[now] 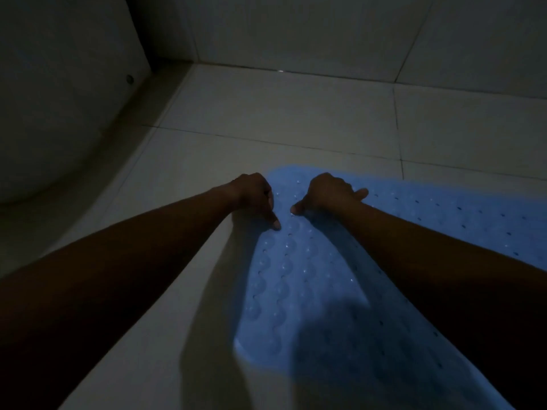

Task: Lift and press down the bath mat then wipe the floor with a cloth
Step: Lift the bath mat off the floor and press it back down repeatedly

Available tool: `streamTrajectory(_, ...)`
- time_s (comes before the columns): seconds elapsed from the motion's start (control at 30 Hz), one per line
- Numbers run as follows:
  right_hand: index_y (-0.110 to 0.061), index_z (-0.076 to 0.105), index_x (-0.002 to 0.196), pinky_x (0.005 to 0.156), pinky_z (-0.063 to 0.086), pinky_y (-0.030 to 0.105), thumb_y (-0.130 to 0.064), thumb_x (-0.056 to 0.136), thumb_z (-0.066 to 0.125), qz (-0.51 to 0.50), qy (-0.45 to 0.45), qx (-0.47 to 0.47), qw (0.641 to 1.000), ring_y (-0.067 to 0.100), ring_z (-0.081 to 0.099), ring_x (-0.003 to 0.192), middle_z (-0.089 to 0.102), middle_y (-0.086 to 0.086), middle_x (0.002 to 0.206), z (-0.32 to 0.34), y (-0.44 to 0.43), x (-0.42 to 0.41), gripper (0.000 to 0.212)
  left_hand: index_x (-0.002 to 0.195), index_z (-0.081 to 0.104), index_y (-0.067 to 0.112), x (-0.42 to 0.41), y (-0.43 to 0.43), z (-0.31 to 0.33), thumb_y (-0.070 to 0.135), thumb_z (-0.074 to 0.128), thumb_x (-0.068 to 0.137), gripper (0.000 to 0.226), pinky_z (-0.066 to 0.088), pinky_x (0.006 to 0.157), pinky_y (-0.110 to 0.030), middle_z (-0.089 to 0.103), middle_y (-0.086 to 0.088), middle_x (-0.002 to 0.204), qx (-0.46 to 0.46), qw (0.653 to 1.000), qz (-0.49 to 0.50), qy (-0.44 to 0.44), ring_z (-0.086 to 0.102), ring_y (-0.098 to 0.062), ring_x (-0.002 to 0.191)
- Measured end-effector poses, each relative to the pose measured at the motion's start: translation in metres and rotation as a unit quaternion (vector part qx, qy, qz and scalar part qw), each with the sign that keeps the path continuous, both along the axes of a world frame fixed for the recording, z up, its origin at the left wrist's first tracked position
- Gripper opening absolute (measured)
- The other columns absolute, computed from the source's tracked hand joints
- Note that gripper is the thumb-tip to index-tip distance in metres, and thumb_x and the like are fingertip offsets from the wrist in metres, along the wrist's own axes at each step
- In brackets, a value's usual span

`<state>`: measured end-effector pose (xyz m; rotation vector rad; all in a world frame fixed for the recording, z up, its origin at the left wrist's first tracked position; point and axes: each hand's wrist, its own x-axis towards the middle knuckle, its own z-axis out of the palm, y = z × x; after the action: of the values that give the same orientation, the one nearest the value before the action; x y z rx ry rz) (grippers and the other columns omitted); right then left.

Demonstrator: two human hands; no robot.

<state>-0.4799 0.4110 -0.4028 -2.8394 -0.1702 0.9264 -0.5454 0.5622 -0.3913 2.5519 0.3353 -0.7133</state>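
A light blue bath mat (310, 270) with small holes and round suction bumps lies on the pale tiled floor (266, 113), running from the middle of the view to the lower right. My left hand (254, 192) is at its far left corner, fingers curled at the edge and thumb pointing down onto the mat. My right hand (328, 192) is at the far edge beside it, fingers curled over that edge and thumb tip on the mat. The fingertips of both hands are hidden. No cloth is in view.
The room is dim. A curved white fixture (59, 113) with a raised rim fills the left side. A tiled wall (325, 28) stands at the back. Bare floor tiles lie beyond the mat and along its left side.
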Motion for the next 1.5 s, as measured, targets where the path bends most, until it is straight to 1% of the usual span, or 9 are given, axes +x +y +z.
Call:
streamTrajectory(0.1,-0.022,0.057,0.100,0.105,0.038,0.062,-0.082,0.018,0.068,0.046,0.039,0.064,0.996,0.037,0.054,0.117,0.059,0.012,0.125,-0.017,-0.007,-0.006,0.102,0.095,0.066,0.023,-0.009,-0.005,0.005,0.037,0.096,0.054,0.052,0.039,0.075,-0.026,0.055,0.013,0.090,-0.004,0.999,-0.034,0.023,0.052,-0.013,0.090)
streamTrajectory(0.2,-0.028,0.053,0.080,0.101,0.042,0.062,-0.080,0.006,0.062,0.054,0.038,0.103,0.993,0.035,0.057,0.111,0.061,0.011,0.120,-0.032,-0.011,-0.004,0.092,0.096,0.061,0.021,-0.017,-0.005,-0.003,0.031,0.096,0.053,0.056,0.035,0.074,-0.026,0.049,0.013,0.087,0.007,0.998,-0.062,-0.011,0.049,-0.015,0.092)
streamTrajectory(0.4,-0.021,0.062,0.108,0.109,0.024,0.065,-0.062,0.049,0.088,0.035,0.000,0.066,0.997,0.038,0.050,0.125,0.057,0.012,0.132,-0.018,-0.013,-0.012,0.076,0.094,0.056,0.022,-0.019,0.000,-0.014,0.032,0.096,0.054,0.057,0.034,0.066,-0.029,0.048,0.005,0.098,-0.002,0.995,-0.085,-0.049,0.046,-0.016,0.092)
streamTrajectory(0.6,-0.022,0.057,0.126,0.107,0.018,0.066,-0.064,0.046,0.089,0.010,0.012,0.012,1.000,0.040,0.042,0.133,0.049,0.010,0.142,-0.014,-0.006,-0.014,0.096,0.094,0.052,0.018,-0.014,-0.007,-0.011,0.036,0.097,0.047,0.067,0.037,0.066,-0.030,0.050,0.001,0.095,0.057,0.992,-0.100,-0.052,0.046,-0.018,0.085)
streamTrajectory(0.73,-0.021,0.062,0.117,0.107,0.027,0.061,-0.071,0.036,0.085,-0.014,0.009,0.035,0.999,0.038,0.052,0.123,0.058,0.007,0.131,-0.015,-0.008,-0.024,0.098,0.081,0.054,0.021,-0.021,-0.009,-0.004,0.042,0.096,0.047,0.059,0.039,0.065,-0.029,0.049,0.006,0.080,0.079,0.993,-0.074,-0.046,0.047,-0.016,0.076)
streamTrajectory(0.83,-0.025,0.065,0.089,0.105,0.030,0.057,-0.069,0.055,0.081,-0.038,-0.065,0.101,0.992,0.031,0.057,0.113,0.065,0.003,0.112,-0.016,-0.025,-0.043,0.058,0.079,0.060,0.020,-0.034,-0.004,-0.007,0.040,0.094,0.057,0.044,0.036,0.057,-0.023,0.054,0.008,0.075,0.034,0.996,-0.065,-0.045,0.052,-0.013,0.074)
streamTrajectory(0.9,-0.026,0.059,0.078,0.101,0.032,0.054,-0.069,0.060,0.079,-0.018,-0.090,0.123,0.988,0.028,0.057,0.109,0.062,0.000,0.106,-0.016,-0.037,-0.054,0.050,0.084,0.062,0.021,-0.043,-0.003,-0.008,0.045,0.093,0.056,0.048,0.034,0.055,-0.020,0.055,0.005,0.084,0.010,0.997,-0.066,-0.034,0.051,-0.012,0.077)
streamTrajectory(1.07,-0.031,0.057,0.085,0.101,0.030,0.052,-0.063,0.060,0.083,0.029,-0.056,0.144,0.988,0.030,0.045,0.118,0.042,-0.001,0.109,-0.010,-0.048,-0.063,0.049,0.094,0.051,0.032,-0.055,-0.005,-0.012,0.049,0.096,0.045,0.069,0.040,0.073,-0.032,0.035,-0.002,0.114,0.045,0.996,-0.082,-0.010,0.042,-0.022,0.101)
streamTrajectory(1.5,-0.031,0.054,0.089,0.106,0.027,0.056,-0.064,0.061,0.082,0.072,-0.055,0.055,0.994,0.034,0.045,0.123,0.048,0.007,0.126,-0.006,-0.034,-0.061,0.051,0.080,0.046,0.030,-0.042,-0.014,-0.014,0.055,0.094,0.037,0.069,0.047,0.073,-0.035,0.042,-0.001,0.107,0.123,0.989,-0.070,0.032,0.047,-0.023,0.094)
